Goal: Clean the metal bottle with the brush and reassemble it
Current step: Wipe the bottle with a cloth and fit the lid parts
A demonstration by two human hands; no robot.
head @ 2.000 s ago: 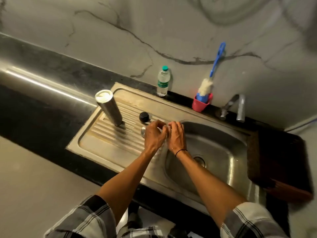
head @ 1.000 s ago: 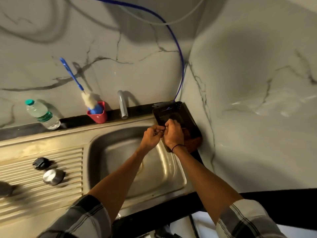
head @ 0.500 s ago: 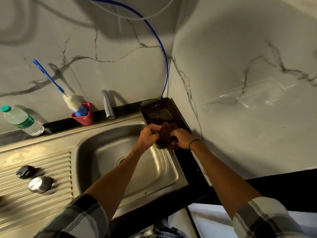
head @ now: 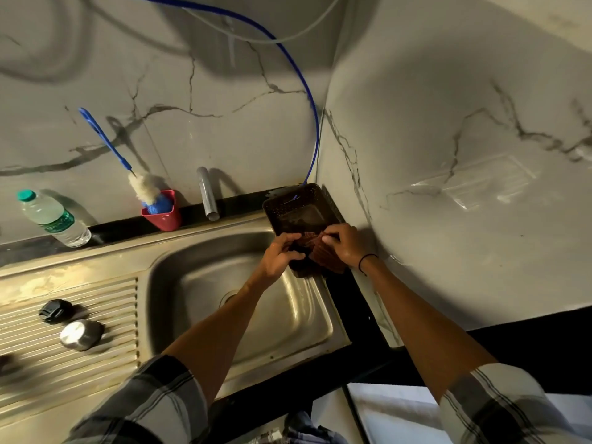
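Note:
My left hand (head: pixel 278 257) and my right hand (head: pixel 344 243) both pinch a brown cloth (head: pixel 320 249) over the near end of a dark perforated tray (head: pixel 298 203) at the sink's right corner. On the ribbed drainboard (head: pixel 96 363) at the left lie the bottle's metal cap (head: pixel 80 334) and a black inner lid (head: pixel 55 311). The blue-handled bottle brush (head: pixel 128 168) stands in a red cup (head: pixel 161 213) against the wall. The metal bottle's body is out of view; only a dark blur shows at the far left edge.
The steel sink basin (head: pixel 256 302) lies below my arms, with the tap spout (head: pixel 206 193) behind it. A plastic water bottle (head: pixel 53 219) stands at the back left. A blue hose (head: pixel 307 100) runs down the wall corner into the tray.
The view swung right, from the drainboard to the sink's right corner. My hands moved to the tray, and they now hold the brown cloth, spread a little wider than half a second ago.

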